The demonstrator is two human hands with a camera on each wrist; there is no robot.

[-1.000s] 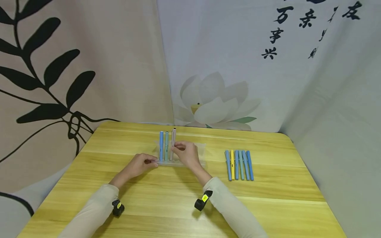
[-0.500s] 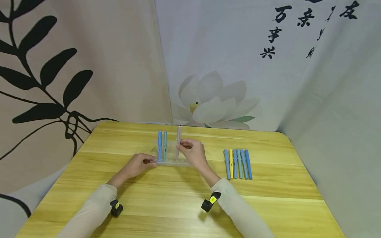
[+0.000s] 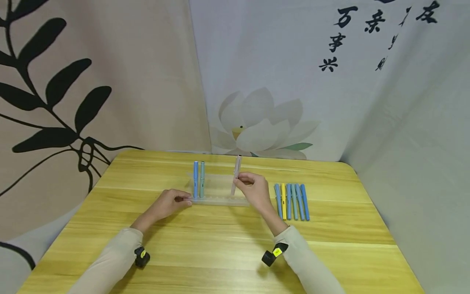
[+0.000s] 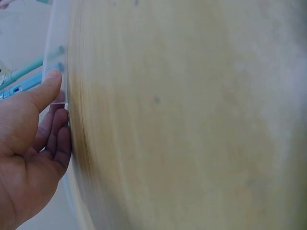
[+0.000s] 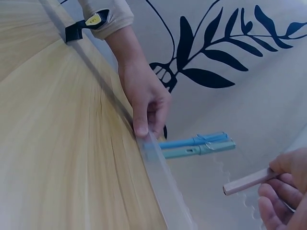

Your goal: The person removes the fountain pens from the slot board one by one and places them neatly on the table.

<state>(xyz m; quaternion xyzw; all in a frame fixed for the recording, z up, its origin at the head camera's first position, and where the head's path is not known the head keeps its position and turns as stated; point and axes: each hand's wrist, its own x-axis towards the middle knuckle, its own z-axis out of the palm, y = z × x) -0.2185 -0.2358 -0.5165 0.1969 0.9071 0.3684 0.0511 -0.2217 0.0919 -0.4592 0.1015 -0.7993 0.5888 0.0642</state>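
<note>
My left hand (image 3: 171, 203) pinches the left end of a clear plastic pen rack (image 3: 220, 201), thumb on its front strip (image 4: 56, 48). Upright in the rack, close to that hand, stand a blue pen (image 3: 196, 175) and a teal pen (image 3: 202, 179). Over the rack's right part, my right hand (image 3: 255, 191) holds a pale pink pen (image 3: 238, 165) between thumb and fingers, tilted slightly to the right. In the right wrist view the lower end of this pink pen (image 5: 244, 183) hangs free, apart from the rack's front strip (image 5: 168, 191).
On the wooden table (image 3: 205, 253), right of the rack, lies a row of several blue and teal pens (image 3: 302, 202) with one yellow pen (image 3: 284, 202) among them. A printed cloth (image 3: 147, 81) hangs behind the table's back edge.
My right hand has carried the pink pen rightward along the rack, away from the teal pen. The left hand keeps its hold on the rack's end.
</note>
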